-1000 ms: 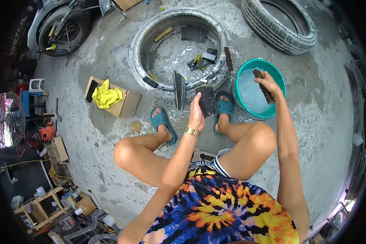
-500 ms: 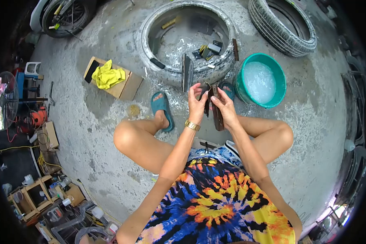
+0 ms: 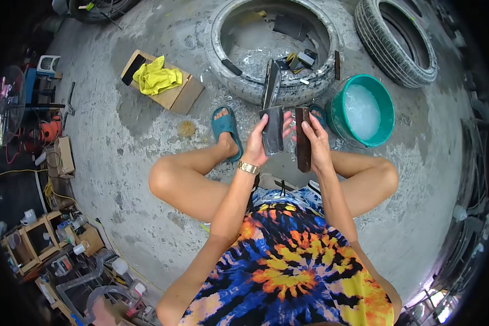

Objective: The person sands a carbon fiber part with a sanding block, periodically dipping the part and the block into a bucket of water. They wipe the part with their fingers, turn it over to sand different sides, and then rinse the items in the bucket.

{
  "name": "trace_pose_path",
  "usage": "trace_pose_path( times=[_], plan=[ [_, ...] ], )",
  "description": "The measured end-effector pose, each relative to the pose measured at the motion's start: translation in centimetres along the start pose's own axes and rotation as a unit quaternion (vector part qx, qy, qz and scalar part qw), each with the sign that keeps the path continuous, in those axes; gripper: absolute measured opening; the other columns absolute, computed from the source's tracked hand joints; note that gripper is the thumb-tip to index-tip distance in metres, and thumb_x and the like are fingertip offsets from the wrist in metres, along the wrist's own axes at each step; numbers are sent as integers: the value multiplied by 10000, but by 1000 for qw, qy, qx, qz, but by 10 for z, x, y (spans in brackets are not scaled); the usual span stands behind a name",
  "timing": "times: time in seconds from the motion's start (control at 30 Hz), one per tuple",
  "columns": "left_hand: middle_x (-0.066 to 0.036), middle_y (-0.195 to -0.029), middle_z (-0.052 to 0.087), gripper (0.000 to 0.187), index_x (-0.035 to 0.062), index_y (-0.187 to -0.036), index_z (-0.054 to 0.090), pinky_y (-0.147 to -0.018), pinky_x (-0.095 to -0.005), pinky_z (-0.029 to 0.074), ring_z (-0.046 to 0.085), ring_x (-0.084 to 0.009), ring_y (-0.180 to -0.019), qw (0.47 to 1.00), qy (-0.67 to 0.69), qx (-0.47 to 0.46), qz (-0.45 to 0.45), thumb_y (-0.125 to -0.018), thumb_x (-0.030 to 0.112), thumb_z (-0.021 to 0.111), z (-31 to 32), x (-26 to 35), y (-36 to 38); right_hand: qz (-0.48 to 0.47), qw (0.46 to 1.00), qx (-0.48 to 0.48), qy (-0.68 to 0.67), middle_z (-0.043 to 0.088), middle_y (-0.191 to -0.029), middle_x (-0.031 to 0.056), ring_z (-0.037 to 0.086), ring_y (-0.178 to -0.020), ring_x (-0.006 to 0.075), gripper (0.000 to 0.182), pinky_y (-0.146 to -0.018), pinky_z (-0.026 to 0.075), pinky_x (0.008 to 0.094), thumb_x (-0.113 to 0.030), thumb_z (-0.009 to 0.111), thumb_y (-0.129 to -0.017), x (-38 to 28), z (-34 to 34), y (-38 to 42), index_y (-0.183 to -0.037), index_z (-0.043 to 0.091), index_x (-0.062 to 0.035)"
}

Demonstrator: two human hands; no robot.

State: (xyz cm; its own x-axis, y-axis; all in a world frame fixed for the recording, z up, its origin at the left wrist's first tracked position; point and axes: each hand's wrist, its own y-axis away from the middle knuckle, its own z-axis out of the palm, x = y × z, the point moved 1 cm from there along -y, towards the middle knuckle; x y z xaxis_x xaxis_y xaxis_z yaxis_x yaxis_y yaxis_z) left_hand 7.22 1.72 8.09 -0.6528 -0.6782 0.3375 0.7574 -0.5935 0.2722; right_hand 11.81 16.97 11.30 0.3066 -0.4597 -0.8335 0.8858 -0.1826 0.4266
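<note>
My left hand [image 3: 255,142] grips a dark grey, slightly curved sheet [image 3: 274,131], thumb on its near face and fingertips showing past its right edge. A long dark brown bar [image 3: 303,146] is held nearly upright in my right hand [image 3: 319,142], with the thumb along its side. A small gap separates the sheet from the bar. Just beyond my left hand, a dark, wet-looking strip [image 3: 271,81] leans on the wall of a tyre [image 3: 244,87]. Inside the tyre lie a dark sheet [image 3: 290,27] and several small blocks [image 3: 301,61].
A green bucket [image 3: 337,111] of cloudy water stands to the right. On the left, a yellow cloth [image 3: 157,76] lies on a cardboard box [image 3: 187,95]. Another tyre [image 3: 388,51] is at the far right. Tools and a wooden crate [image 3: 35,239] crowd the lower left.
My hands have moved apart from their close pinch. The grey sheet has turned to show its broad face, and the bar is more upright. The camera view has shifted slightly.
</note>
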Motion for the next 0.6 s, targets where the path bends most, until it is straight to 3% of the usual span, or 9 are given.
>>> trace_pose_path(
  times=[0.07,0.1,0.2,0.37,0.47,0.53,0.6],
  plan=[
    [-153,-1437,413,601,-42,-1394,353,-1086,-396,366,442,-259,-1300,999,-22,25,0,-1015,423,315,0,0,1,12,1000,-8,-21,592,-1130,28,598,-958,105,465,-745,538,252,-194,573,-954,7,-5,-7,-1372,436,-45],
    [-118,-1439,416,522,-35,-1396,355,-1075,-370,380,456,-224,-1287,1000,12,-14,-16,-1022,331,353,2,3,3,26,999,-16,-42,590,-1122,31,602,-961,112,458,-747,543,259,-196,573,-954,11,-7,-7,-1364,440,-42],
    [-117,-1425,432,536,-29,-1395,361,-1058,-368,398,461,-223,-1280,999,-44,24,-4,-1018,353,360,3,6,3,31,998,-8,-59,581,-1124,36,604,-963,125,456,-750,549,269,-209,579,-952,18,-8,-5,-1351,443,-36],
    [-141,-1276,560,485,-9,-1337,440,-953,-348,492,581,-216,-1128,999,-29,8,-16,-1006,346,422,-6,8,0,8,999,9,-40,570,-1141,46,601,-984,131,466,-758,552,272,-229,594,-944,14,-6,1,-1343,446,-38],
    [-152,-1220,591,439,0,-1307,467,-908,-318,521,611,-216,-1072,995,-84,41,25,-993,307,474,10,13,3,11,998,1,-62,574,-1146,56,606,-987,145,458,-760,553,278,-227,593,-943,11,-6,3,-1336,450,-38],
    [-151,-1235,581,424,34,-1326,460,-902,-338,529,597,-237,-1107,995,-85,16,54,-981,275,511,13,13,5,38,993,-24,-114,577,-1158,65,612,-995,163,456,-759,556,289,-228,592,-942,13,-6,4,-1332,452,-37],
    [-146,-1271,563,432,159,-1383,422,-792,-503,561,604,-334,-1092,996,-83,-6,20,-979,283,511,8,15,4,53,990,-33,-128,573,-1172,69,613,-1015,174,466,-768,564,302,-239,593,-939,13,-5,7,-1335,449,-41]
  ],
)
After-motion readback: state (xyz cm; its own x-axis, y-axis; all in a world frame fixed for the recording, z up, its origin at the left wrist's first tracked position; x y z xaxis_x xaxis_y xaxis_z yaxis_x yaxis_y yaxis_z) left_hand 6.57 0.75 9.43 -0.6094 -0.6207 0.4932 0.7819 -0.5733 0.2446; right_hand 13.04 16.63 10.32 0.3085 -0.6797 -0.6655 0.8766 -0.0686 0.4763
